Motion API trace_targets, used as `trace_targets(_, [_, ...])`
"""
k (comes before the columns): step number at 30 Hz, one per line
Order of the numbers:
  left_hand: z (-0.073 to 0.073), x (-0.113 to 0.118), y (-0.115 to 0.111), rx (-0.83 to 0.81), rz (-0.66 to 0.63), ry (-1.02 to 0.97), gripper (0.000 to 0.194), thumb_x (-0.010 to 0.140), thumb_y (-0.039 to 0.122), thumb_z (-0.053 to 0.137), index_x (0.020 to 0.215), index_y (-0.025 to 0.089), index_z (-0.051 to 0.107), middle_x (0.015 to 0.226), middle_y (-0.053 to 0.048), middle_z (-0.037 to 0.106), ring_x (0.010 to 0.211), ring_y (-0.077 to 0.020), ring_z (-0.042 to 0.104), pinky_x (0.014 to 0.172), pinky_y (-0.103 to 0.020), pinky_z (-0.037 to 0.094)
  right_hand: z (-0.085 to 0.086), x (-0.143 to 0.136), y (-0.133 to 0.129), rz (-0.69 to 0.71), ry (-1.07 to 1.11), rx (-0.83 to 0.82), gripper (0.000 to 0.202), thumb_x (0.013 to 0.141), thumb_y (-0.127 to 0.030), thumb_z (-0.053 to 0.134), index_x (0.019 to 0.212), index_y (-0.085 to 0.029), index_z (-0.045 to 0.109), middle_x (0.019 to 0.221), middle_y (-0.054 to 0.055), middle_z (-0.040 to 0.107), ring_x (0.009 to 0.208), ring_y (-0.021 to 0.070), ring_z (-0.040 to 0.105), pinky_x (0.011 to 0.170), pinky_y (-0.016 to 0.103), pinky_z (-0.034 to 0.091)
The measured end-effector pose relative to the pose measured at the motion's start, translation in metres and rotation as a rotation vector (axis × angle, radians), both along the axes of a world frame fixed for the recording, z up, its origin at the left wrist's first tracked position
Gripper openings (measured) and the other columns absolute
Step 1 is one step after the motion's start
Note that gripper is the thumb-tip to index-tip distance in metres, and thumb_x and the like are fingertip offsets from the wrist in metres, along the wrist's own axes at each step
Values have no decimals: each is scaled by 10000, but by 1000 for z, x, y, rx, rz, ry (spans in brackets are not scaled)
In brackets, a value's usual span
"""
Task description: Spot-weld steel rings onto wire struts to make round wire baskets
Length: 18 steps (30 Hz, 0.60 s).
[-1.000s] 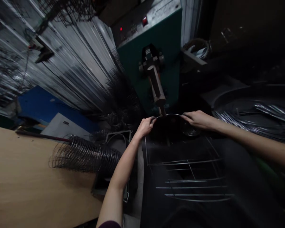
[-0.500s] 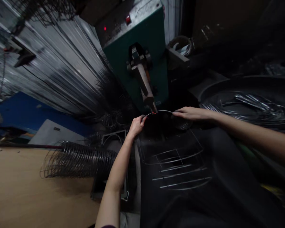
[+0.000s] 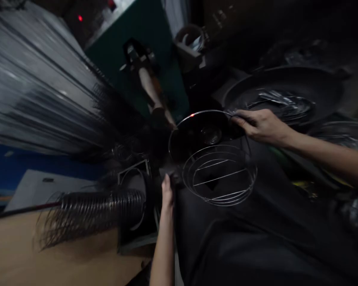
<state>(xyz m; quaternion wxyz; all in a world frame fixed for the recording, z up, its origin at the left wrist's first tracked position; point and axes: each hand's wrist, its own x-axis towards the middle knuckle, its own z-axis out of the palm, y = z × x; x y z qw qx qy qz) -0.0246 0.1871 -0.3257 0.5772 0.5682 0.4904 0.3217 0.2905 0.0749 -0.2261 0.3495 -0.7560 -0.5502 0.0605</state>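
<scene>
A round wire basket [image 3: 217, 174] hangs in the middle of the view, its top ring tilted up toward a green welding machine [image 3: 143, 59]. A small red glow shows on the ring near the machine's brown electrode arm [image 3: 152, 89]. My right hand [image 3: 261, 125] grips the ring at its right side. My left hand [image 3: 167, 192] is lower, at the basket's left edge above a dark work surface; the blur hides whether it holds the wire.
A row of stacked wire rings [image 3: 92, 212] lies on a wooden table [image 3: 47, 258] at the left. A square metal frame [image 3: 135, 210] stands beside it. A large dark tub [image 3: 286, 95] with shiny wire pieces sits at the right. Corrugated metal sheet covers the left wall.
The basket has been lifted away from the electrode and turned, so its round rings now face me. My left hand dropped from the top ring to the lower left. The view swung left.
</scene>
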Motion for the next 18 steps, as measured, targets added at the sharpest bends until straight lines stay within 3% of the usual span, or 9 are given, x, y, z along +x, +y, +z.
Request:
trace_targets(2, [-28, 8, -16, -329, -106, -145, 627, 818, 676, 458, 1016, 118, 662, 1021, -170, 674, 996, -266, 645, 866, -387, 517, -1, 7, -8, -67, 31, 77, 371, 936, -375, 356, 1030, -147, 633, 896, 94, 661, 802, 209, 592, 745, 286, 420])
trace_targets(4, [-39, 18, -29, -547, -208, -291, 591, 804, 680, 481, 963, 150, 689, 1014, -155, 679, 1025, -276, 636, 874, -389, 520, -6, 6, -10, -68, 83, 154, 352, 933, -362, 372, 998, -144, 641, 893, 80, 663, 808, 202, 590, 755, 286, 431])
trace_targets(6, [-34, 22, -33, -634, -154, -415, 480, 847, 619, 462, 974, 216, 691, 982, -102, 690, 1013, -244, 639, 841, -361, 536, -17, 2, -7, -14, 167, 227, 349, 937, -361, 384, 978, -140, 650, 859, 61, 664, 784, 187, 592, 756, 281, 446])
trace_targets(9, [-10, 19, -21, -601, 162, -389, 228, 894, 337, 482, 1001, 229, 652, 801, -42, 686, 782, -176, 663, 670, -292, 542, -45, 8, -6, 64, 366, 307, 347, 953, -341, 390, 1050, -146, 660, 888, 37, 681, 817, 163, 618, 799, 262, 465])
trace_targets(11, [9, 18, -12, -511, 332, -299, 180, 858, 193, 495, 987, 206, 620, 718, -10, 659, 659, -150, 637, 612, -270, 526, -66, 24, -22, 59, 446, 280, 313, 940, -322, 440, 1101, -172, 663, 965, 26, 694, 894, 161, 632, 854, 262, 465])
trace_targets(13, [26, 23, -9, -406, 418, -280, 151, 826, 137, 514, 940, 192, 596, 622, 28, 604, 562, -127, 589, 604, -265, 523, -91, 53, -54, -95, 413, 193, 268, 907, -288, 514, 1095, -190, 677, 1042, 32, 690, 972, 180, 628, 908, 285, 453])
trace_targets(15, [38, 33, -9, -355, 457, -313, 77, 833, 152, 508, 865, 176, 573, 513, 53, 507, 477, -108, 514, 596, -259, 520, -118, 92, -96, -414, 299, 44, 225, 878, -237, 561, 1044, -173, 699, 1071, 72, 683, 996, 214, 626, 931, 320, 443])
trace_targets(17, [45, 44, -8, -338, 477, -361, 128, 870, 215, 459, 777, 169, 535, 436, 62, 395, 429, -103, 441, 562, -244, 502, -144, 133, -135, -686, 212, -225, 216, 824, -175, 632, 1022, -126, 701, 1099, 132, 665, 1035, 260, 607, 939, 344, 427])
trace_targets(18, [46, 50, -6, -333, 485, -384, 188, 888, 250, 423, 746, 169, 516, 420, 60, 359, 421, -106, 420, 545, -238, 490, -155, 151, -152, -759, 213, -342, 211, 804, -146, 649, 1004, -101, 701, 1098, 160, 659, 1053, 275, 596, 938, 347, 418])
